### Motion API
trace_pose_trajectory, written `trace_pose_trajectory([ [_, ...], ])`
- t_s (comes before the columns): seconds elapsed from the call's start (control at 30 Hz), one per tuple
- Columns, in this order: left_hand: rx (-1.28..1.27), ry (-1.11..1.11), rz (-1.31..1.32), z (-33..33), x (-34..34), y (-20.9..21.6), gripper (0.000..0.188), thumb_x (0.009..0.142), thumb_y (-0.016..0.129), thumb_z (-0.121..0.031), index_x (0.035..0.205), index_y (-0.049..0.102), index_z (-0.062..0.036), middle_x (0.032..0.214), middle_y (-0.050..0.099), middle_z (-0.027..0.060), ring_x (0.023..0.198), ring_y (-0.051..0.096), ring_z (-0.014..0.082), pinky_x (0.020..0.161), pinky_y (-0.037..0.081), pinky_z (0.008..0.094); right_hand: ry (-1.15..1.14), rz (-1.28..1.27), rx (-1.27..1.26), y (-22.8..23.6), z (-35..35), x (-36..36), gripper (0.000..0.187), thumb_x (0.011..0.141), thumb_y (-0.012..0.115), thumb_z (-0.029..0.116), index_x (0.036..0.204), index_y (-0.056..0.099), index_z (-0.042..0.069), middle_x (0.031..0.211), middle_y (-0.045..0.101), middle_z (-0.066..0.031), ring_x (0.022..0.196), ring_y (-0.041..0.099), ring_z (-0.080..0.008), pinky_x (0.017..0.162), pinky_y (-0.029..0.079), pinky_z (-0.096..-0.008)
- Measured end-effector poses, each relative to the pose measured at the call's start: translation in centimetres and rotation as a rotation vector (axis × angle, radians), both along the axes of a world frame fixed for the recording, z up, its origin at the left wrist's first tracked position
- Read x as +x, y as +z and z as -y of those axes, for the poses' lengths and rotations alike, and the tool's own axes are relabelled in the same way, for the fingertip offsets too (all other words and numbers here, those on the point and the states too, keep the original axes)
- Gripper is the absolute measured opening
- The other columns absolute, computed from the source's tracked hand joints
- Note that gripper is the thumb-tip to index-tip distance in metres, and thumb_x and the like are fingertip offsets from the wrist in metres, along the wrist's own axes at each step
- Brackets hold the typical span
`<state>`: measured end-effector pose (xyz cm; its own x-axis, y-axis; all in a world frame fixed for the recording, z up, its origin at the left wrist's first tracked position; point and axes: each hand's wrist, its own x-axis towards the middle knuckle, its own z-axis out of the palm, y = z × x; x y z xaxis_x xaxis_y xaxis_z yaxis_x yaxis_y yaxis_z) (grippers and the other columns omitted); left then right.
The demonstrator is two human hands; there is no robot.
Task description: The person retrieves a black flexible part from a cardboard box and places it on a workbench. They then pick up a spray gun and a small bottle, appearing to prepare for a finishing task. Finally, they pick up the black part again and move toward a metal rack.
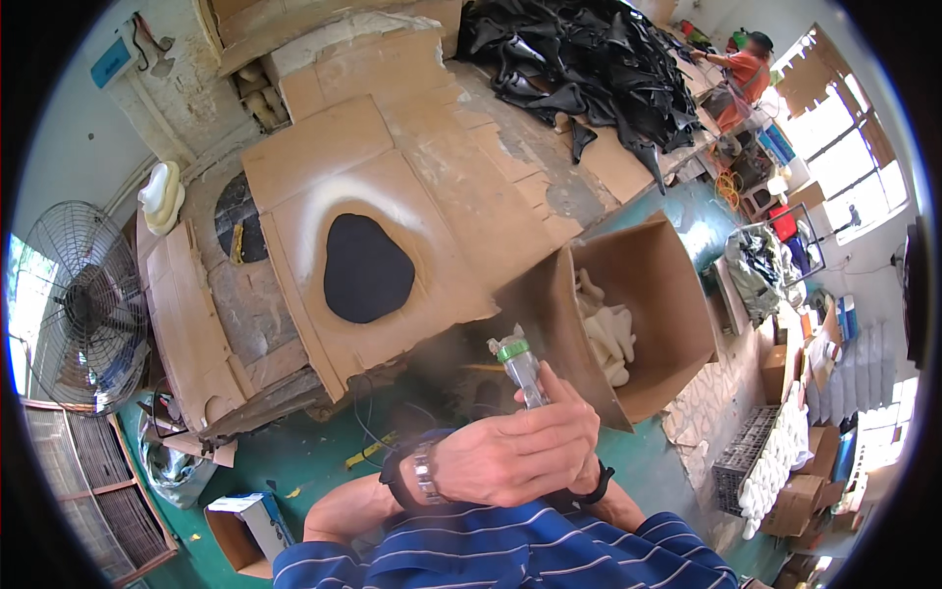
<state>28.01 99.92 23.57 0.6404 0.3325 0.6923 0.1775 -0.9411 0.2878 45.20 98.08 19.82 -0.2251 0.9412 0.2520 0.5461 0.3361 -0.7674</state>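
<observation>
In front of my chest, my left hand (505, 452), with a metal watch at its wrist, is closed over the lower part of a clear bottle-like piece (520, 371) with a green collar and a crusty whitish top. My right hand (563, 388), partly hidden by the left one, has its fingers bent round the same piece. A dark band circles the right wrist. Beyond my hands, a black rounded-triangle piece (368, 268) lies flat on a cardboard sheet (432, 265) marked with white overspray.
A cardboard box (667, 373) holding cream-coloured pieces stands right of the table. Shiny black pieces (579, 69) are heaped at the far side. A large fan (88, 304) stands left. Another person (744, 79) in orange is at the far right. A hose (368, 422) hangs below the table edge.
</observation>
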Motion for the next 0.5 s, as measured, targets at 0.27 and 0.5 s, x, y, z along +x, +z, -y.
trace_pose_trajectory([
  [0.27, 0.091, 0.176, -0.003, 1.0, 1.7, -4.4, 0.036, 0.079, 0.06, -0.008, 0.114, 0.063, 0.0038, 0.112, 0.067, 0.015, 0.111, 0.063, 0.0257, 0.099, 0.052, 0.0333, 0.027, 0.05, 0.035, 0.5, -0.3, -0.6, 0.054, 0.092, 0.062, 0.013, 0.142, 0.048, -0.002, 0.1, 0.067, -0.0118, 0.085, 0.066, -0.0233, 0.073, 0.055, -0.0334],
  [0.5, 0.076, 0.043, 0.026, -0.6, -1.1, -0.1, 0.05, 0.069, 0.06, -0.009, 0.117, 0.058, 0.0079, 0.125, 0.06, 0.0186, 0.125, 0.055, 0.0348, 0.112, 0.042, 0.0424, 0.056, 0.027, -0.114, 0.6, -0.8, -0.4, 0.053, 0.094, 0.06, 0.011, 0.143, 0.046, -0.003, 0.103, 0.066, -0.0126, 0.087, 0.066, -0.0246, 0.077, 0.054, -0.0336],
])
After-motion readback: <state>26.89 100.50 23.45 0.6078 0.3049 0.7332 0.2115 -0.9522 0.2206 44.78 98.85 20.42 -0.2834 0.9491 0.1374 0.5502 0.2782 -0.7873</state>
